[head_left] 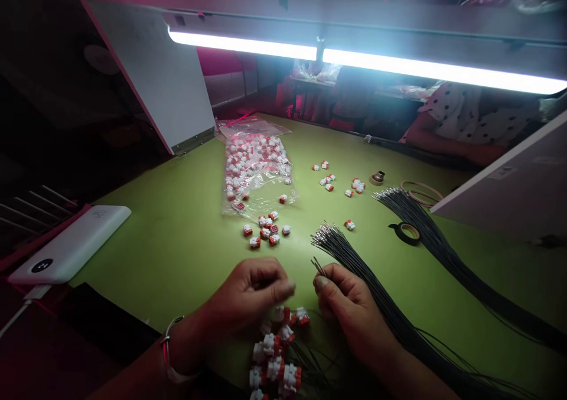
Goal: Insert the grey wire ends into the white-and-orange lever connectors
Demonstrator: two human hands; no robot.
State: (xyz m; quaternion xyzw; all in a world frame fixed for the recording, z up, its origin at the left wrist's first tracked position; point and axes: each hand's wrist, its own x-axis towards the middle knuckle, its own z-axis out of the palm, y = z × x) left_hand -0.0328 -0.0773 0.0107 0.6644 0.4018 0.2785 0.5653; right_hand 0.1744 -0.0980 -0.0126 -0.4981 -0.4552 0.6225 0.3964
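Observation:
My right hand (pixel 343 296) pinches a few black wires (pixel 317 265), their tips poking up past the thumb. To its left, my left hand (pixel 254 288) is closed with thumb against curled fingers, slightly blurred; whatever it may hold is hidden. Below both hands lies a cluster of white-and-red connectors (pixel 274 364), with dark wires running from it. A thick bundle of black wires (pixel 354 270) with bare metal ends passes just behind my right hand. Loose white-and-red connectors (pixel 266 233) are scattered on the green tabletop beyond my left hand.
A clear plastic bag (pixel 257 169) of connectors lies at the back. Another wire bundle (pixel 447 258), a roll of black tape (pixel 407 233) and tan rings (pixel 420 193) are on the right. A white power bank (pixel 75 240) sits left. A person in a dotted top (pixel 482 116) is opposite.

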